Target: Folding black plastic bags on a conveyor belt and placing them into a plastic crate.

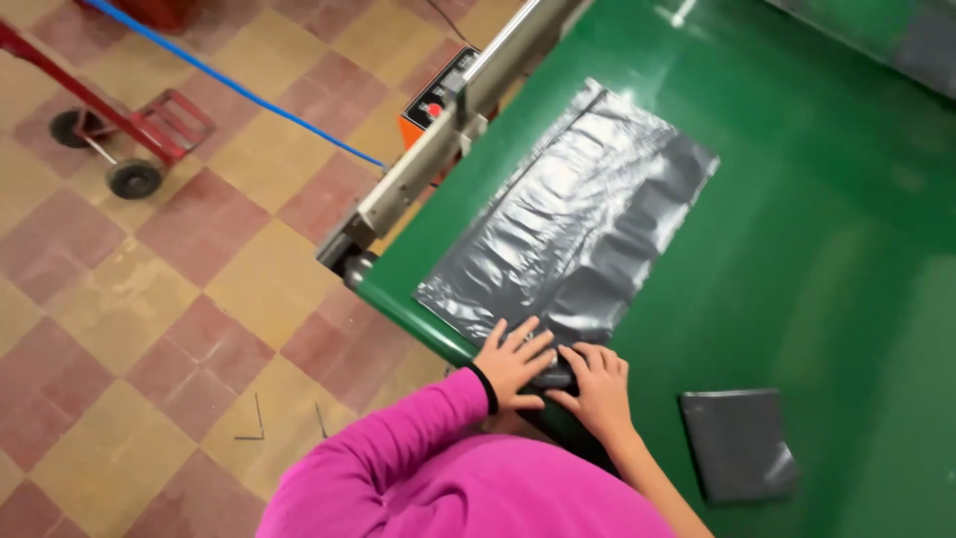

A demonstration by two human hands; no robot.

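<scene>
Red hand truck (pixel 119 130) is sitting on the checkered tile floor (pixel 149 329) at 10 o'clock, with a blue hose (pixel 239 88) running diagonally past it toward the machine. Metal rail (pixel 438 149) with an orange control box (pixel 438 95) is lining the desk's 11 o'clock edge. Grey plastic bag (pixel 578 219) is lying flat on the green desk (pixel 846 249), stretching from centre up toward 12 o'clock, with its near end at the desk edge by 6 o'clock. Left hand (pixel 515 361), pink sleeve (pixel 408 438) behind it, is pressing down on that near end, fingers spread and flat, not gripping. Right hand (pixel 597 384) is sitting just beside it, touching the same end, fingers curling over what looks like a rolled or folded edge of the bag; can't tell how firmly it is pinching. Both hands are nearly touching each other. A folded grey bag (pixel 739 443) is lying separately on the desk at 4 o'clock, apart from the right hand.
</scene>
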